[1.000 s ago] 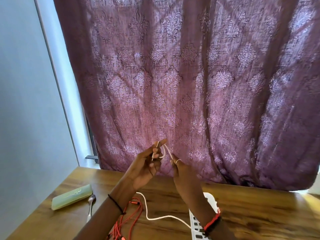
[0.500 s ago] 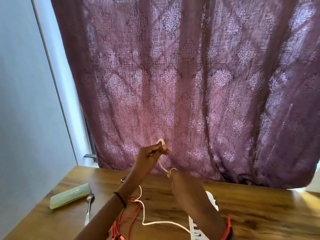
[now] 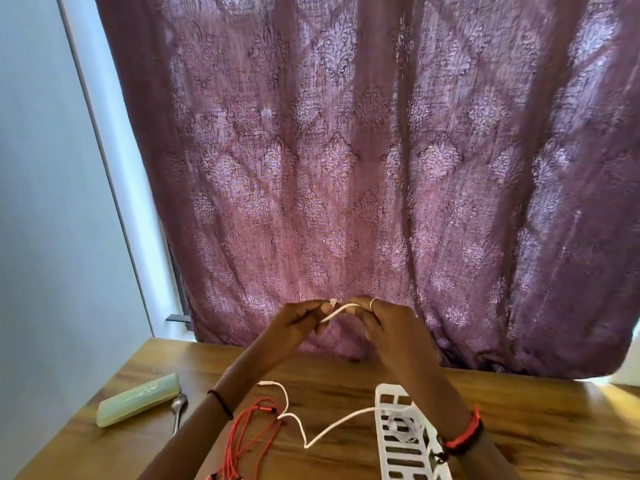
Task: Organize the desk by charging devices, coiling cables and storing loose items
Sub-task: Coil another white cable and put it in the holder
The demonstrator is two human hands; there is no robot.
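Purple patterned curtain point(image 3: 346, 168) fills the background above a wooden desk point(image 3: 519, 427). Half a second ago the left hand point(image 3: 298, 323) held the white cable point(image 3: 337, 311) higher than the right hand point(image 3: 388, 323). Now they meet level, the right at 3 o'clock of the left, so another loop is probably closing. Curled fingers point(image 3: 313, 315) of both hands pinch a short arc of cable. The rest lies slack on the desk at 6 o'clock, beside a red cable point(image 3: 249, 431).

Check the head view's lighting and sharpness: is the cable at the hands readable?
Head view: backlit by the curtain, so the left hand and right hand look dark; the white cable pinched between them shows clearly; the curtain's right side is slightly blurred; sun glare on the desk far right.
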